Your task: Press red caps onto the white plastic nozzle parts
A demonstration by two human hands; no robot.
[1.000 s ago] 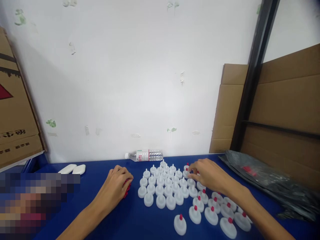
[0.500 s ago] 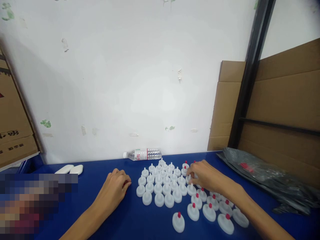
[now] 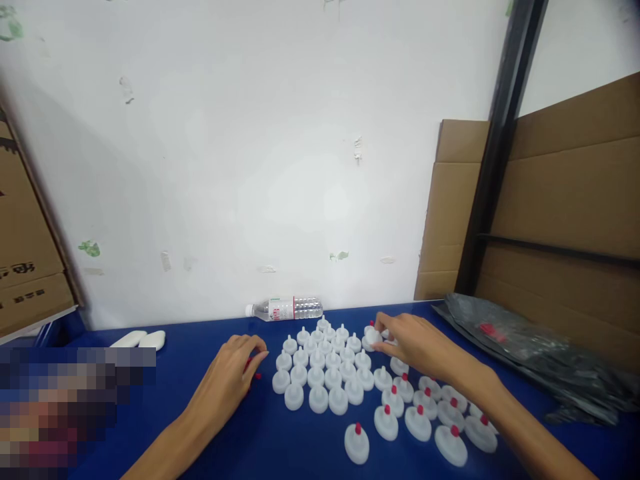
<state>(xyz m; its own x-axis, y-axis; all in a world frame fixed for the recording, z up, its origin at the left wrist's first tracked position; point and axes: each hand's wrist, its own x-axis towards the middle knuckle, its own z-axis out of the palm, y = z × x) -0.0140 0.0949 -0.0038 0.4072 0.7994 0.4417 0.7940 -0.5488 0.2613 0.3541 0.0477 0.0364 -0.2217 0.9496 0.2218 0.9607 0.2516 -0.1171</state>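
Note:
Several white nozzle caps (image 3: 320, 373) stand in rows on the blue table (image 3: 280, 447); those nearer and to the right, such as one cap (image 3: 357, 443), carry small red tips. My right hand (image 3: 415, 347) reaches over the far right of the rows, its fingertips pinched on a white cap (image 3: 371, 337). My left hand (image 3: 233, 377) rests curled on the table left of the rows, fingers closed around small red tips (image 3: 253, 370), one or two lying loose by the fingers.
A clear water bottle (image 3: 285, 309) lies by the white wall. Two white oblong pieces (image 3: 140, 340) lie at far left. A dark plastic bag (image 3: 530, 353) and cardboard sheets (image 3: 565, 193) stand on the right; a cardboard box (image 3: 25, 267) on the left.
My right hand moved from the rows up to the far cap at the back right. My left hand shifted slightly forward, with red tips showing beside its fingers.

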